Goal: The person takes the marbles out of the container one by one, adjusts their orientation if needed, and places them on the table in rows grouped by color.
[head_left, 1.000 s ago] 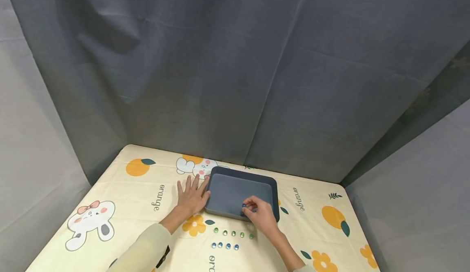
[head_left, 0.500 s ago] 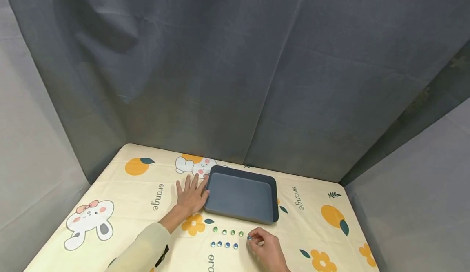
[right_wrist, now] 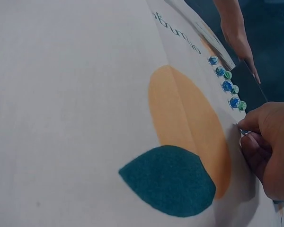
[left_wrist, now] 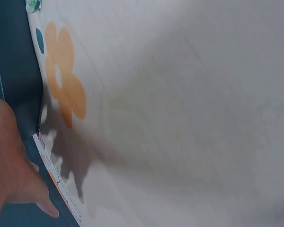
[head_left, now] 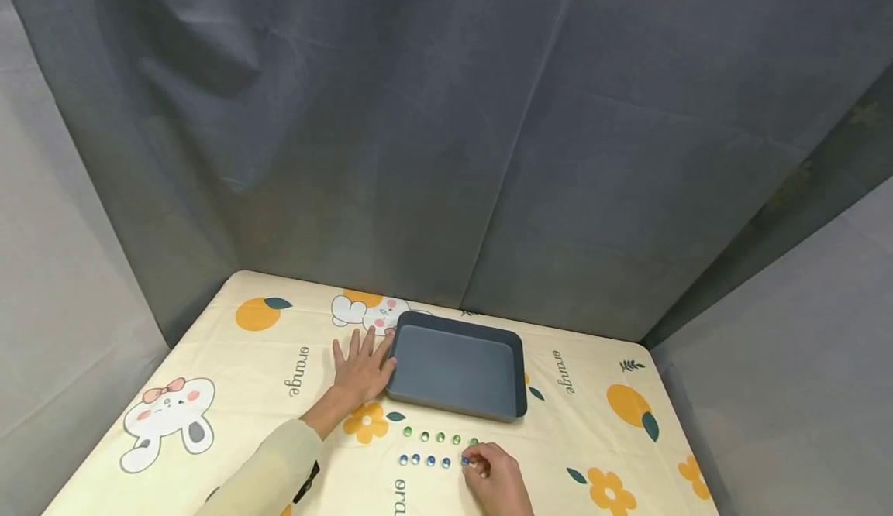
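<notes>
My right hand (head_left: 497, 480) pinches a blue glass marble (head_left: 465, 461) between thumb and forefinger, at the right end of a row of blue marbles (head_left: 430, 461). Just behind runs a row of green marbles (head_left: 440, 438), its rightmost one close to my fingertips. In the right wrist view the pinched marble (right_wrist: 244, 132) is mostly covered by the fingers. My left hand (head_left: 361, 374) lies with fingers spread at the left edge of a dark grey rectangular tray (head_left: 453, 369), thumb and forefinger touching its rim. Nothing lies in the tray.
A cream tablecloth (head_left: 265, 392) printed with oranges, flowers and rabbits covers the table. Grey curtains (head_left: 377, 152) hang right behind its back edge, with lighter panels (head_left: 63, 268) on both sides.
My right hand has come from over the tray toward me, bringing the blue marble past the right end of the green row to the end of the blue row. The left hand stays put.
</notes>
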The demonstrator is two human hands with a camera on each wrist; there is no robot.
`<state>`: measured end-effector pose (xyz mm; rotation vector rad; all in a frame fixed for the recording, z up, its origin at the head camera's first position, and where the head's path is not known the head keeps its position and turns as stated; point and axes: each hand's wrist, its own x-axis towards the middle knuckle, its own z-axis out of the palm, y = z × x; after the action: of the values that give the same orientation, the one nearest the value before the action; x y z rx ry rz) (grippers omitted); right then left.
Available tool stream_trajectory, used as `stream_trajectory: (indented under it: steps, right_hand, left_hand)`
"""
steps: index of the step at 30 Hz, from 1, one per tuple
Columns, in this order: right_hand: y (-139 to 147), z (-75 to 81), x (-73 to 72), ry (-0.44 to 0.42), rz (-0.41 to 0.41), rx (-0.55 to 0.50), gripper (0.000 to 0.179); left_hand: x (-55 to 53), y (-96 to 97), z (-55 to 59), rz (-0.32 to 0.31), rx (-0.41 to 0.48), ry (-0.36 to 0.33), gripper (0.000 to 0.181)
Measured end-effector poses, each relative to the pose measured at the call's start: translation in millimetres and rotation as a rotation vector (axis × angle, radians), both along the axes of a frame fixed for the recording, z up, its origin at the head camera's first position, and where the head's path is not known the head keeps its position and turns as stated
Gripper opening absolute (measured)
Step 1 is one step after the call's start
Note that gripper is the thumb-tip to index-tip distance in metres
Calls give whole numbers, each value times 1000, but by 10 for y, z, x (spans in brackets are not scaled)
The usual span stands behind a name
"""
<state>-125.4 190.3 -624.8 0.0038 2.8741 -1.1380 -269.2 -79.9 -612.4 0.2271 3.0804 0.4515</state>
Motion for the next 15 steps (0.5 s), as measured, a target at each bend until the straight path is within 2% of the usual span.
stream_trajectory:
  steps: [8,15]
  right_hand:
    - [26,13,-1,-10,49,6,23]
    - [159,157,-48,-8,38,24,27]
  left_hand:
    - [0,-4,-6,2,-9,-14,61]
    - [-1,-15,7,13,-4,-7,60]
